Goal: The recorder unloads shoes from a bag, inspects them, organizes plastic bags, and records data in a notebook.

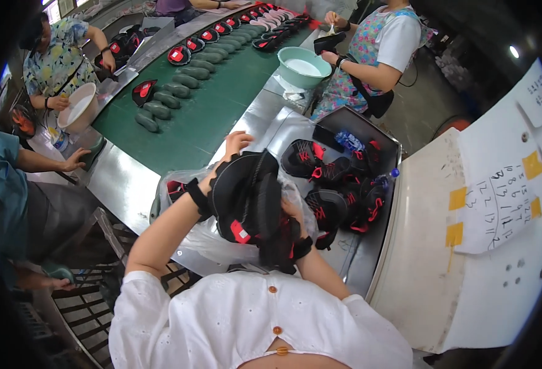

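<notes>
While black shoe uppers [240, 197] are held over a clear plastic bag [204, 243], the left hand [238, 142] shows loosely spread fingers at their far edge and the right hand [292, 212] meets their right side, grips too hidden to tell; even two-sided support should limit slipping

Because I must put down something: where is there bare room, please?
Bare: the green conveyor belt, between the shoe lasts and teal basin; also the metal ledge left of the clear plastic bag. Crowded: the metal tray of black-and-red shoes at right, and the middle, where left hand and right hand hold a black shoe upper.
</notes>
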### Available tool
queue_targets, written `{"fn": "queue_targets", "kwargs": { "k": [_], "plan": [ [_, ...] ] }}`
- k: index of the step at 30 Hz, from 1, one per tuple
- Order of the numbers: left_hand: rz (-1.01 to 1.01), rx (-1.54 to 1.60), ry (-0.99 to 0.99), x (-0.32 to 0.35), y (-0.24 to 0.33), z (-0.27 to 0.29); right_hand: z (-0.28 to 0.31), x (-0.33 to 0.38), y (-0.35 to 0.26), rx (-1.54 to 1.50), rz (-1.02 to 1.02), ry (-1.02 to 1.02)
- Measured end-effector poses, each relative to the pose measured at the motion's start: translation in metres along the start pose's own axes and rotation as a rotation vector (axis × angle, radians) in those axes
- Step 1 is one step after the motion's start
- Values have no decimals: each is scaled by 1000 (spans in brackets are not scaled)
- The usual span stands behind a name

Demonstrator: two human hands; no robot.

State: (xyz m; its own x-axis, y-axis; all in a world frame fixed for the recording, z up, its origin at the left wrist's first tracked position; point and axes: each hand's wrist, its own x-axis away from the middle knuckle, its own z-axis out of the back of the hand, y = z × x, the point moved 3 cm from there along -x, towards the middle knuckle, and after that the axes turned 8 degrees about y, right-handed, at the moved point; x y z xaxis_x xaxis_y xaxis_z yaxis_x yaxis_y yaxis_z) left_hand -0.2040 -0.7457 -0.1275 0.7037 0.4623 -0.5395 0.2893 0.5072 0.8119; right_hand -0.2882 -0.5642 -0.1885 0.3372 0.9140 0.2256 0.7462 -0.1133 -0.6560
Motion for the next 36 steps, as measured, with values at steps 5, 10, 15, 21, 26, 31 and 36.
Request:
{"fn": "queue_targets", "kwargs": {
  "k": [5,10,15,21,26,31,36],
  "plan": [
    [732,717,-240,31,15,3,47,-14,19,-698,-223,206],
    [417,680,170,42,26,3,82,-9,31,-197,106,-646],
    [326,1026,369,42,22,44,67,-28,-8,-973,-80,-575],
    [482,647,264,57,19,49,-80,17,-76,-166,179,-326],
    [511,624,482,35,-10,14,16,-48,-68,9,-12,-125],
    [799,757,846,9,-103,43,60,-23,-49,-90,199,96],
    [900,712,583,-16,-190,-33,119,18,-54,-118,194,47]
  ]
}}
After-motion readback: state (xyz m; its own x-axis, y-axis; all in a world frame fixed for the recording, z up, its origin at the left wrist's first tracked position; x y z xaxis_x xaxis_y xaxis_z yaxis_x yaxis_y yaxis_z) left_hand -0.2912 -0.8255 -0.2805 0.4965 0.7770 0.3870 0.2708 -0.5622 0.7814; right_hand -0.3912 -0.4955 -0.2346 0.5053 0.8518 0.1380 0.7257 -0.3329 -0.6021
